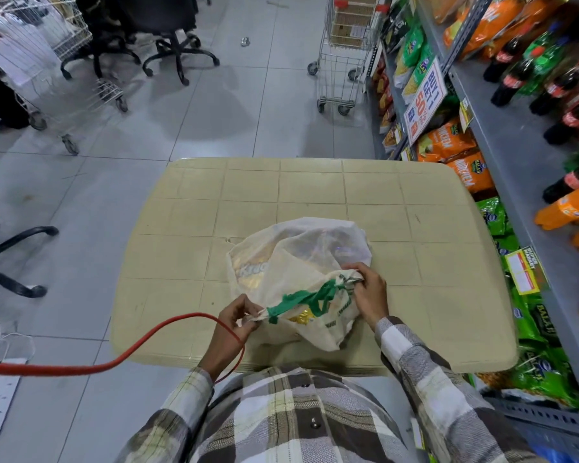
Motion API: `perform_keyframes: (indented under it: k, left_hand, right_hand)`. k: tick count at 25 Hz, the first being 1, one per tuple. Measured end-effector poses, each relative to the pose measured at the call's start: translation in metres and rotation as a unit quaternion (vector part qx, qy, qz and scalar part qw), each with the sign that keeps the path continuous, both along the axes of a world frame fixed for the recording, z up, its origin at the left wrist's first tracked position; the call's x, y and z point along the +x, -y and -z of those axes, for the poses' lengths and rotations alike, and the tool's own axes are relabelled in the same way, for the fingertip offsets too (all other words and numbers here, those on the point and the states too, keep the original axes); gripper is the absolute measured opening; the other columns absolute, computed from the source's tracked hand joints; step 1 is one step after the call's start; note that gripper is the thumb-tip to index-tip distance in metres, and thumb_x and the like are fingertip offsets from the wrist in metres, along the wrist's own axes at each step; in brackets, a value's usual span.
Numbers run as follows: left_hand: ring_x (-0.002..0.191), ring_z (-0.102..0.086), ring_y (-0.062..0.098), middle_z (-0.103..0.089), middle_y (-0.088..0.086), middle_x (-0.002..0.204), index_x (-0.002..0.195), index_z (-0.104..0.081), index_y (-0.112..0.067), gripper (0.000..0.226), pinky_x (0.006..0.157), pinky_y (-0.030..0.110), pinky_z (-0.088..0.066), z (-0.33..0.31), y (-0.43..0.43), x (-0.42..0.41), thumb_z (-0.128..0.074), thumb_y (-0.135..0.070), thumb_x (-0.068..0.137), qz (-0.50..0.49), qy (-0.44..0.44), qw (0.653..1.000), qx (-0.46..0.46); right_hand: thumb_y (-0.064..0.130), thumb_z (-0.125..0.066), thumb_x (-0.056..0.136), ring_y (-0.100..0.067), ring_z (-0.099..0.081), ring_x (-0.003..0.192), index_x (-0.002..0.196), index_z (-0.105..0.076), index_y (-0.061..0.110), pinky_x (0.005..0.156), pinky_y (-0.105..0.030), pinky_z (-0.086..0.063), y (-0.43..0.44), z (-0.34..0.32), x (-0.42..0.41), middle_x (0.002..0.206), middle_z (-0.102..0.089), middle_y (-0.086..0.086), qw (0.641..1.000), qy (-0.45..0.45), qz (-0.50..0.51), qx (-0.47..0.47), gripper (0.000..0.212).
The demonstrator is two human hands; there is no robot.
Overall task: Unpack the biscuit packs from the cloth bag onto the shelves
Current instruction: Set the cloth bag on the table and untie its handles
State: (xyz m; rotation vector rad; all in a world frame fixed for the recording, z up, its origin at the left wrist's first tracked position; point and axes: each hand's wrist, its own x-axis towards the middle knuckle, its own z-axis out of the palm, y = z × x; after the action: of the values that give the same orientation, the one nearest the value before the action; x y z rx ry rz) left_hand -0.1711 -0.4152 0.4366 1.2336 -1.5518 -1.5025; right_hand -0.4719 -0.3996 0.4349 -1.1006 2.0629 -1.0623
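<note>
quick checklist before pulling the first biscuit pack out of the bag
1. Cream cloth bag with green handles lies flat on the beige plastic table: ok.
2. Left hand has a grip on the bag's mouth edge: ok.
3. Right hand pinches the opposite edge by the handles: ok.
4. Mouth open wide enough to reach in: not ok, only a narrow gap.
5. Biscuit packs inside: ok, a gold wrapper shows in the gap.
6. Free space on the grey metal shelves: cannot tell.
</note>
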Motion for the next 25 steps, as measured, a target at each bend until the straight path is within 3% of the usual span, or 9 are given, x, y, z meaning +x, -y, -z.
perform_keyframes:
  k: [4,7,9,11,13,15,18,21,25]
  left_hand:
    - [0.069,-0.053,0.003,-0.061,-0.01,0.074,0.093,-0.063,-0.017,0.02,0.062,0.017,-0.039,-0.017,0.019,-0.014,-0.061,-0.021,0.073,0.075,0.065,0.995,0.008]
    - [0.073,-0.061,0.002,-0.068,-0.01,0.082,0.09,-0.07,-0.025,0.028,0.064,0.021,-0.046,-0.027,0.034,-0.017,-0.074,-0.044,0.07,0.159,0.205,0.965,-0.032]
    - [0.07,-0.063,0.009,-0.069,-0.007,0.075,0.079,-0.071,-0.025,0.026,0.063,0.028,-0.05,-0.034,0.043,-0.014,-0.076,-0.048,0.069,0.127,0.214,0.963,-0.102]
    - [0.065,-0.059,0.009,-0.066,-0.008,0.068,0.076,-0.069,-0.014,0.014,0.062,0.023,-0.048,-0.038,0.049,-0.009,-0.074,-0.027,0.072,0.004,0.074,0.996,-0.055]
    - [0.063,-0.057,0.01,-0.063,-0.004,0.065,0.074,-0.065,-0.009,0.003,0.064,0.02,-0.047,-0.039,0.051,0.002,-0.062,-0.009,0.075,-0.11,-0.121,0.985,0.052]
    - [0.068,-0.058,0.016,-0.061,0.005,0.066,0.074,-0.058,-0.006,0.004,0.071,0.021,-0.048,-0.039,0.044,0.015,-0.056,-0.004,0.076,-0.129,-0.267,0.946,0.131]
    - [0.07,-0.05,0.021,-0.049,0.002,0.059,0.071,-0.047,-0.011,0.018,0.078,0.025,-0.044,-0.048,0.028,0.03,-0.065,-0.013,0.069,-0.158,-0.448,0.854,0.213]
    - [0.06,-0.04,0.015,-0.041,-0.004,0.054,0.062,-0.042,-0.02,0.027,0.069,0.022,-0.035,-0.053,0.033,0.044,-0.068,-0.019,0.066,-0.235,-0.484,0.814,0.219]
    - [0.058,-0.034,0.014,-0.039,-0.001,0.06,0.061,-0.046,-0.016,0.028,0.056,0.024,-0.032,-0.06,0.046,0.06,-0.06,-0.03,0.08,-0.232,-0.432,0.847,0.208]
  right_hand:
    - [-0.015,-0.042,0.082,-0.012,-0.058,0.111,0.11,-0.068,0.028,0.086,-0.008,-0.044,-0.002,-0.004,0.01,0.123,-0.064,0.0,0.996,0.04,-0.081,0.007,0.057]
    - [-0.012,-0.045,0.087,-0.01,-0.057,0.103,0.103,-0.072,0.019,0.088,-0.015,-0.046,0.002,-0.01,0.012,0.111,-0.06,0.003,0.967,-0.087,-0.238,0.005,0.043]
    - [-0.007,-0.047,0.089,-0.016,-0.057,0.09,0.092,-0.07,0.012,0.078,-0.027,-0.046,0.007,-0.014,0.007,0.099,-0.06,0.0,0.955,-0.155,-0.253,0.014,0.03]
    - [-0.008,-0.045,0.089,-0.018,-0.055,0.087,0.09,-0.069,0.007,0.078,-0.027,-0.042,0.009,-0.013,0.0,0.096,-0.063,-0.005,0.979,-0.125,-0.158,0.02,0.028]
    - [-0.008,-0.043,0.088,-0.019,-0.056,0.085,0.084,-0.069,0.009,0.076,-0.027,-0.043,0.007,-0.013,-0.007,0.091,-0.065,-0.007,0.999,0.047,-0.01,0.023,0.032]
    - [-0.004,-0.043,0.088,-0.02,-0.058,0.08,0.077,-0.067,0.015,0.071,-0.028,-0.048,0.004,-0.011,-0.01,0.083,-0.066,-0.004,0.96,0.263,0.095,0.02,0.033]
    - [0.005,-0.051,0.091,-0.02,-0.063,0.076,0.084,-0.069,0.015,0.073,-0.033,-0.054,-0.002,0.0,-0.016,0.083,-0.071,-0.005,0.863,0.466,0.196,0.005,0.022]
    - [0.008,-0.049,0.085,-0.021,-0.059,0.076,0.077,-0.061,0.02,0.07,-0.033,-0.052,-0.003,0.01,-0.022,0.085,-0.066,-0.007,0.795,0.547,0.264,-0.009,0.018]
    - [-0.007,-0.03,0.079,-0.017,-0.047,0.062,0.06,-0.042,0.021,0.056,-0.027,-0.033,-0.003,0.005,-0.022,0.062,-0.059,0.002,0.844,0.475,0.246,-0.028,0.035]
